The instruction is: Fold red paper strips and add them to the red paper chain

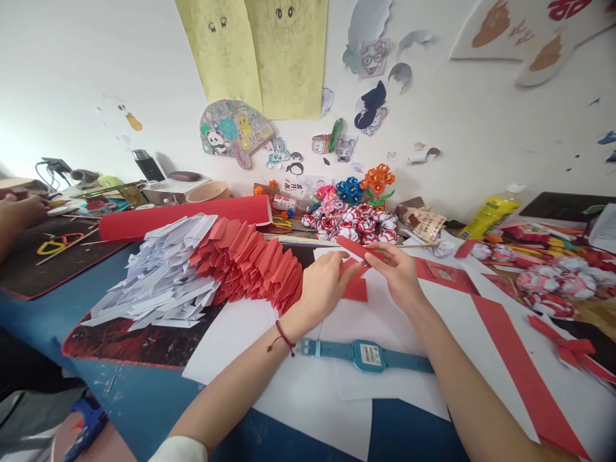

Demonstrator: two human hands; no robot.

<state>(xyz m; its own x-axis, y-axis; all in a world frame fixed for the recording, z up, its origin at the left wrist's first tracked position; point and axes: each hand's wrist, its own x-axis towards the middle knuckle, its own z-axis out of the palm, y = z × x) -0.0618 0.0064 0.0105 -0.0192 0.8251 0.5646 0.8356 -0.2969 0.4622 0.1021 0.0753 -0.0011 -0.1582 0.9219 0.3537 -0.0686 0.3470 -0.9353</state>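
Observation:
Between my two hands is a small folded strip of red paper (351, 246), tilted, one end raised toward the wall. My left hand (321, 289), with a dark red cord at the wrist, pinches its lower left side. The fingertips of my right hand (397, 274) close on its right side. Below the strip lie red paper pieces (355, 290) on white sheets (289, 378). Left of my left hand stretches a row of folded red paper pieces (250, 260), beside a heap of folded white ones (158, 273). A blue watch (369, 355) lies nearer to me.
A red paper roll (192, 217) lies behind the heaps. Paper flowers (356, 221) sit against the wall, with a yellow bottle (495, 208) to their right. At far left, another person's hand (19, 215) is over a dark mat (29, 269) with yellow-handled scissors (52, 246).

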